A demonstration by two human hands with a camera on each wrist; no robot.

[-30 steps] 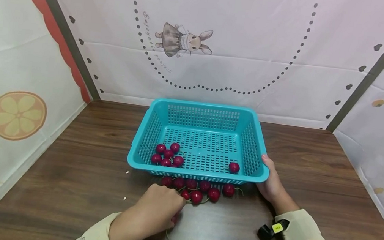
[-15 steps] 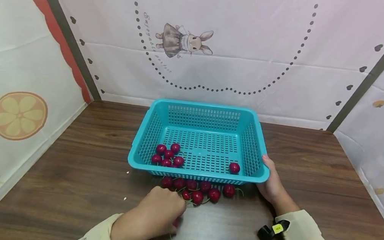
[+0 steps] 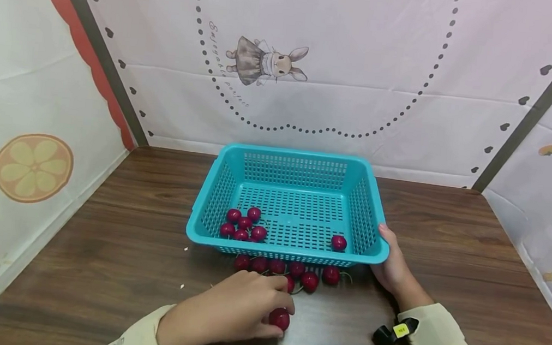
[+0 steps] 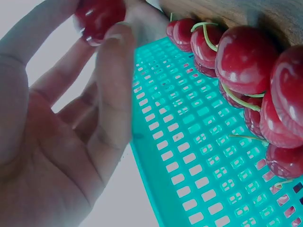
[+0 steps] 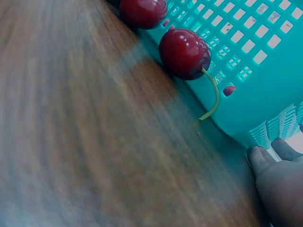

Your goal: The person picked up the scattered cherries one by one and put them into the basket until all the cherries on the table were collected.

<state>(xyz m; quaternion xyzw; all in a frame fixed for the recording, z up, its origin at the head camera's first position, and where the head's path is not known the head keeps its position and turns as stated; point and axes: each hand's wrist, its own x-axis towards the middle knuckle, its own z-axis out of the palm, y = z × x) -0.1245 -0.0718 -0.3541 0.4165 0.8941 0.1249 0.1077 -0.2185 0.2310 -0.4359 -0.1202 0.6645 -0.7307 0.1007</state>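
Observation:
My left hand point(image 3: 236, 309) pinches a dark red cherry point(image 3: 279, 319) between thumb and fingertips, low over the table in front of the basket. In the left wrist view, that cherry point(image 4: 100, 19) sits at the fingertips, and the palm faces the camera. My right hand point(image 3: 393, 267) holds the right side of the turquoise plastic basket point(image 3: 286, 250), near its front corner. In the right wrist view, its fingers point(image 5: 259, 160) lie against the basket wall. Loose stemmed cherries point(image 3: 309, 282) lie along the basket's front; my left hand covers part of the row.
Inside the basket, several cherries point(image 3: 245, 223) cluster at the front left, and a single cherry point(image 3: 339, 242) lies at the front right. White printed cloth point(image 3: 341, 107) hangs behind and beside the brown wooden table point(image 3: 148, 221). Small white bits dot the table on the left.
My left hand has shifted right, and its thumb and fingers now show around a cherry that was mostly hidden before. My right hand and the basket stay in place.

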